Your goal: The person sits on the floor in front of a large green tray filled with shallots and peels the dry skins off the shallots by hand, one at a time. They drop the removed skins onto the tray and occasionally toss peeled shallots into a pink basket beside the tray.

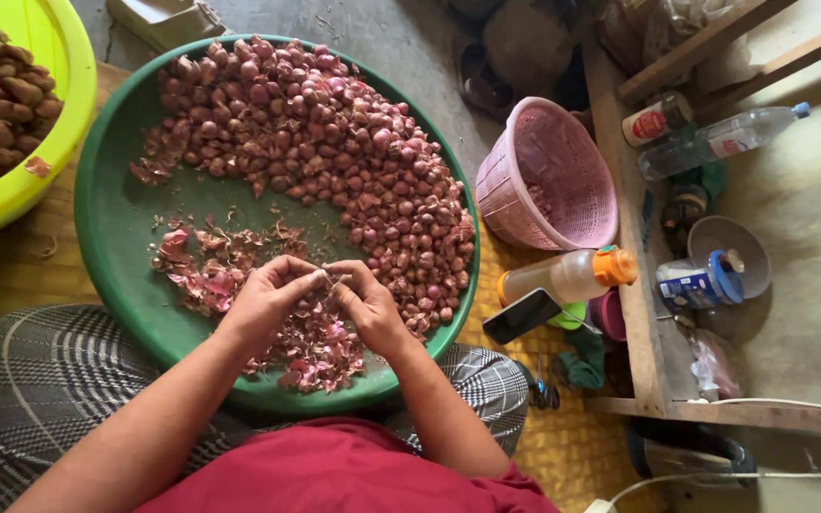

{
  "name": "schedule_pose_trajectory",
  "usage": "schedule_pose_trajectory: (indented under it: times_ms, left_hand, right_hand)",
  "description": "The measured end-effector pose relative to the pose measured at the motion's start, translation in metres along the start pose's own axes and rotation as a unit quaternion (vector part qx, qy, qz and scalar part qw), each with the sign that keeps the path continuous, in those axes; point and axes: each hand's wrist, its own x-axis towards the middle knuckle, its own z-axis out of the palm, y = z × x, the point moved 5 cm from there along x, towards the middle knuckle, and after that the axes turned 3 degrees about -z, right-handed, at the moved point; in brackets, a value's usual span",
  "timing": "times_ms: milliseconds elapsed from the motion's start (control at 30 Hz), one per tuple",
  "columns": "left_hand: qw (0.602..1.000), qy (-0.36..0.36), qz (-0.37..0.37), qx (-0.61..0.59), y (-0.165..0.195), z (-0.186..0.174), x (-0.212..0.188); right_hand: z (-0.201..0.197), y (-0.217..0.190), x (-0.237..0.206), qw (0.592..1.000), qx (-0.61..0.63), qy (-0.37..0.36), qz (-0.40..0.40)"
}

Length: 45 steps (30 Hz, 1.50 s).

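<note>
- My left hand (266, 296) and right hand (369, 306) meet over the near half of the green basin (106, 223), fingertips together around one small shallot (331, 281) — it's pinched between both sets of fingers, mostly hidden.
- Shallot sits right at the fingertips, between the hands, just above the pile of peels (308, 344). Its long axis — cannot tell, too covered.
- Neither hand is clearly nearer; both touch it. Left fingers curl in from the left, right thumb and forefinger press from the right.
- Both hands are closed in a pinch, not spread; knuckles up, wrists angled inward, forearms running down toward my lap.
- Heap of unpeeled shallots (334, 142) lies ahead and to the right of my hands, curving along the far and right rim of the basin; my right hand is the closer one to it.
- More loose peels (203, 261) lie just left of my left hand.
- Yellow-green basin (45, 142) with browner bulbs sits well off to the far left.
- Pink basket (548, 176) stands right of the green basin, apart from it; a bottle with an orange cap (567, 275) and a phone (522, 315) lie near it.
</note>
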Motion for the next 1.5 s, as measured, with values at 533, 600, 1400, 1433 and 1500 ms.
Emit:
schedule_pose_trajectory:
  times_ms: [533,600,1400,1433,1500]
  left_hand:
    - [0.990,0.017,0.052,0.131,0.003,-0.005,-0.002]
    - [0.987,0.018,0.050,0.151,0.002,-0.004,-0.003]
    - [0.998,0.020,-0.016,0.060,0.002,-0.005,0.006]
    - [0.998,0.021,-0.021,0.058,0.001,-0.005,0.006]
    - [0.998,0.015,-0.050,-0.018,-0.001,-0.003,0.007]
  right_hand:
    - [0.000,0.022,-0.004,0.998,0.066,-0.003,0.016]
    - [0.001,0.031,-0.004,0.994,0.107,-0.003,0.029]
    - [-0.053,0.014,0.044,0.811,-0.572,0.126,0.015]
    - [-0.052,0.016,0.045,0.806,-0.579,0.115,0.034]
    - [-0.048,0.010,0.049,0.815,-0.565,0.132,-0.010]
